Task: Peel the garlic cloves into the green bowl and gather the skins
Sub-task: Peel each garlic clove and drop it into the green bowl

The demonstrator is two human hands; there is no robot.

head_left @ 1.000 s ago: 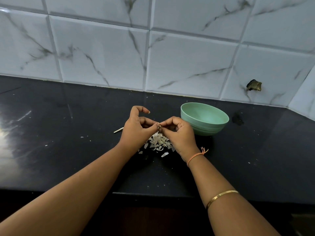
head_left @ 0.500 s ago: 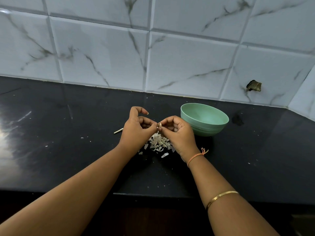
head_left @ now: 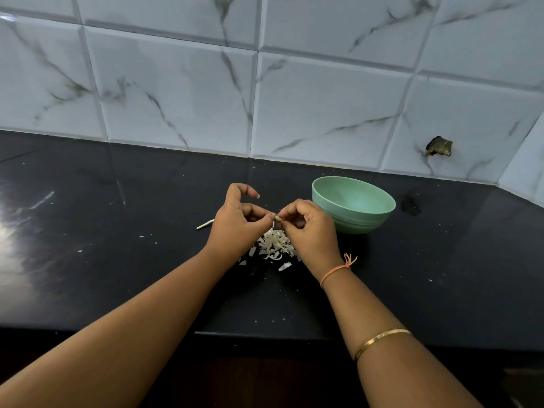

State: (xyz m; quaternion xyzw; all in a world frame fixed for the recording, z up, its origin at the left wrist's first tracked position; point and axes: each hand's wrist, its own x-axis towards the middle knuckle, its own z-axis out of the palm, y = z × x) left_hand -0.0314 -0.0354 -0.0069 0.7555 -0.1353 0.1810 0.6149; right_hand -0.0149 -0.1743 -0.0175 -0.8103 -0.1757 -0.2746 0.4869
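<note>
My left hand [head_left: 237,223] and my right hand [head_left: 310,231] meet above the black counter, fingertips pinching one small garlic clove [head_left: 277,217] between them. A thin strip of skin hangs from the clove on the left-hand side. Directly below lies a pale pile of garlic skins [head_left: 275,245], partly hidden by both hands. The green bowl [head_left: 353,204] stands just right of my right hand; I cannot see anything inside it from this angle.
A thin white stem piece [head_left: 205,224] lies left of my left hand. Small skin flecks dot the black counter [head_left: 117,260]. A marble-tiled wall rises behind, with a broken hole [head_left: 438,146] at the right. The counter's front edge runs below my forearms.
The hands have shifted slightly apart around the clove, and a strip of skin now hangs from it. Bowl and skin pile have not moved.
</note>
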